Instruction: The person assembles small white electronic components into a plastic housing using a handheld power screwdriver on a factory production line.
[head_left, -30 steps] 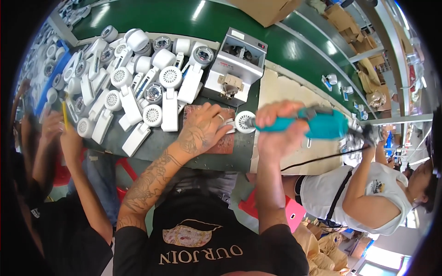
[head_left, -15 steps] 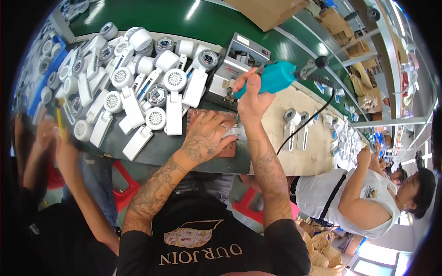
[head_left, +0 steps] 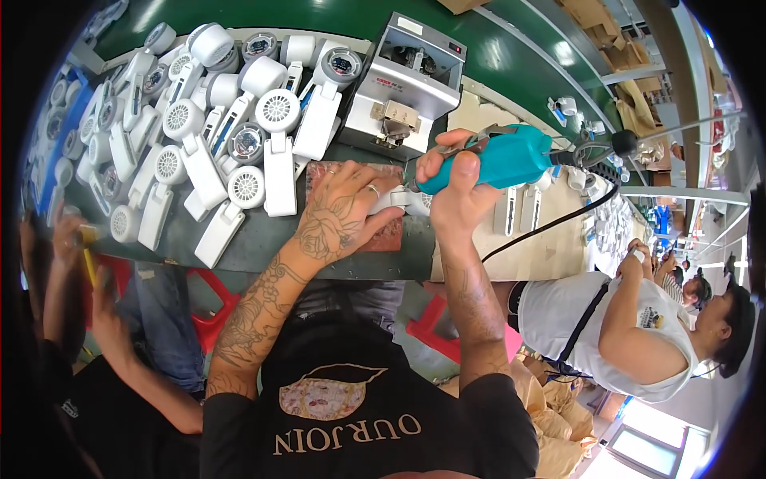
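Note:
My right hand (head_left: 459, 195) is wrapped around a teal electric screwdriver (head_left: 520, 156), held slanted with its tip pointing left. The tip reaches down by a white handheld fan part (head_left: 388, 202); whether it touches is too small to tell. My left hand (head_left: 341, 209) presses that part against a reddish-brown pad (head_left: 381, 238), the fingers lying over it and the thumb along its near side. Much of the part is hidden under the hand. A grey metal screw feeder (head_left: 399, 92) stands just beyond the pad.
White fan bodies (head_left: 203, 172) lie heaped on the dark table at left, beside a blue bin (head_left: 76, 140). A black cord (head_left: 550, 227) trails from the screwdriver across a beige board (head_left: 471, 251). One co-worker (head_left: 614, 327) stands at right; another's hands (head_left: 80, 247) show at left.
The screwdriver in my right hand has come down and its tip is now beside the white part. My left hand stays on the part. The whole view has shifted slightly.

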